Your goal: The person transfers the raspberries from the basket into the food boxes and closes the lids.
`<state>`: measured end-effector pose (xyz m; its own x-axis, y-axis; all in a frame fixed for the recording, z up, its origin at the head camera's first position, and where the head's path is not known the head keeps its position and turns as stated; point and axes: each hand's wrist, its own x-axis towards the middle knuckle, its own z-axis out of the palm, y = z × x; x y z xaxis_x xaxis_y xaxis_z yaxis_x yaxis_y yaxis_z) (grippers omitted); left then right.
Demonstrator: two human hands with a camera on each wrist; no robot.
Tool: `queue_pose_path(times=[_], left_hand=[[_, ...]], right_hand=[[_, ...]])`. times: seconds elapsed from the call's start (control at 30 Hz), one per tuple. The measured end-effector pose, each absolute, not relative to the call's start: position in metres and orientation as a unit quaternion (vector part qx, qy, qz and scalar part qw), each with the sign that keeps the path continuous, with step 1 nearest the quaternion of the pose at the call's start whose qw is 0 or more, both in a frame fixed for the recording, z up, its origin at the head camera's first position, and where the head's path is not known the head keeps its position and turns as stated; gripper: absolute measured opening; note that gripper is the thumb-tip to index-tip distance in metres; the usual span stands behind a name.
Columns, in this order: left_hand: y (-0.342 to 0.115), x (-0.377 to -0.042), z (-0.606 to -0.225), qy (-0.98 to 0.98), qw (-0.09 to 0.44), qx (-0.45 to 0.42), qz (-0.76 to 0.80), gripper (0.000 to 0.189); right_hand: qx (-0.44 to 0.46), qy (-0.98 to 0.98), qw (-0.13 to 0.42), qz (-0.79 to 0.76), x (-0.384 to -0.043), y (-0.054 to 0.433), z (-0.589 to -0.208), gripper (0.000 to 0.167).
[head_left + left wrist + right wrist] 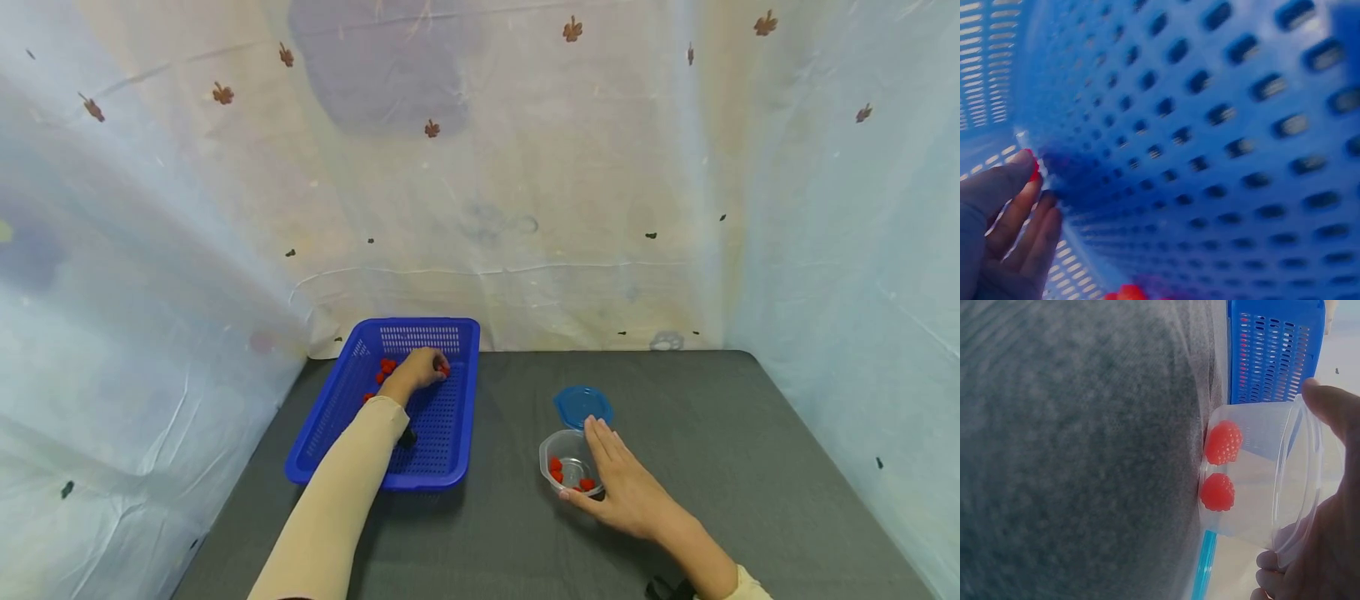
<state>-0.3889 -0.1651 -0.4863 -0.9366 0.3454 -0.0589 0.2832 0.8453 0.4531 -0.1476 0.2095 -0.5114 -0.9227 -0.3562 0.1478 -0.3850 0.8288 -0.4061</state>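
Observation:
My left hand reaches into the blue perforated basket and pinches a red raspberry between thumb and fingers. More raspberries lie along the basket's left side, partly hidden by the arm. On the right, a clear plastic tub stands upright with several raspberries at its bottom. My right hand rests against the tub's rim, its fingers straight along the far right side and its thumb at the near edge. The palm side is hidden in the head view.
Behind the tub lies a blue lid on the dark grey tabletop. A pale patterned sheet hangs round the table's back and sides. Black bands show near both wrists.

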Motion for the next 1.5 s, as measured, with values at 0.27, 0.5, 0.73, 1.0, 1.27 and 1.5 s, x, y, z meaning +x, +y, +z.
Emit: queue_pose_path(times=[0.27, 0.5, 0.73, 1.0, 1.27, 1.5], left_hand=[[-0.172, -0.390, -0.474, 0.955, 0.072, 0.160, 0.238, 0.011], [-0.173, -0.384, -0.458, 0.952, 0.073, 0.164, 0.246, 0.011], [-0.178, -0.370, -0.439, 0.947, 0.064, 0.173, 0.262, 0.014], [-0.176, -0.355, -0.425, 0.936, 0.050, 0.199, 0.286, 0.016], [-0.165, -0.335, -0.414, 0.924, 0.029, 0.249, 0.288, 0.015], [-0.155, -0.315, -0.410, 0.916, 0.021, 0.271, 0.294, 0.015]], right_hand=[[0.194, -0.956, 0.034, 0.218, -0.148, 0.208, -0.511, 0.115], [0.193, -0.955, 0.034, 0.223, -0.146, 0.207, -0.510, 0.116], [0.192, -0.955, 0.035, 0.222, -0.144, 0.206, -0.508, 0.115], [0.193, -0.955, 0.032, 0.221, -0.144, 0.207, -0.509, 0.116], [0.187, -0.956, 0.023, 0.223, -0.146, 0.208, -0.513, 0.117], [0.188, -0.957, 0.021, 0.222, -0.146, 0.208, -0.513, 0.118]])
